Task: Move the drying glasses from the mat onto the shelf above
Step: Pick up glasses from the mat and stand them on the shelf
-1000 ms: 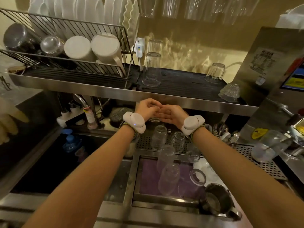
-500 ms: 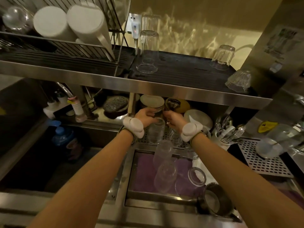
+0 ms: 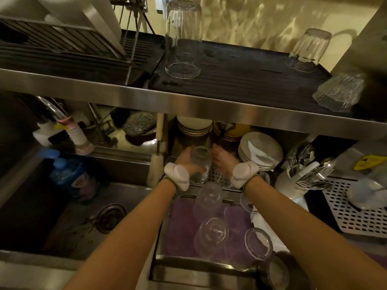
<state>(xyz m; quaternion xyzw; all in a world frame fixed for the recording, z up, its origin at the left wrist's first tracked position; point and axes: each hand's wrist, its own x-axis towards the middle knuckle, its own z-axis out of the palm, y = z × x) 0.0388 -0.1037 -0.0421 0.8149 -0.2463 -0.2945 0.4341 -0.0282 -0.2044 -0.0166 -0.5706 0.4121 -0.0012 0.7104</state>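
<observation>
Under the steel shelf [image 3: 188, 103], my left hand [image 3: 185, 162] grips an upturned clear ribbed glass [image 3: 200, 164] over the perforated grate. My right hand [image 3: 223, 162] reaches down just to its right, fingers around a second glass that is mostly hidden. Several more clear glasses stand upside down on the purple mat [image 3: 182, 231], such as a tall glass [image 3: 209, 198] and a round glass [image 3: 211, 235]. On the shelf's black ribbed mat [image 3: 240, 80] stand a tall upturned glass [image 3: 183, 38] and two short ribbed ones [image 3: 310, 49] at the right.
A dish rack [image 3: 62, 45] fills the shelf's left part. Below are stacked plates [image 3: 260, 151], a cutlery holder [image 3: 301, 174], a sink [image 3: 94, 216] with a blue bottle [image 3: 69, 176], a brush [image 3: 158, 153], and a steel jug [image 3: 276, 273] at the front.
Both hands dropped from the shelf edge to beneath it. My left hand closed around a ribbed glass on the grate, and the view tilted downward.
</observation>
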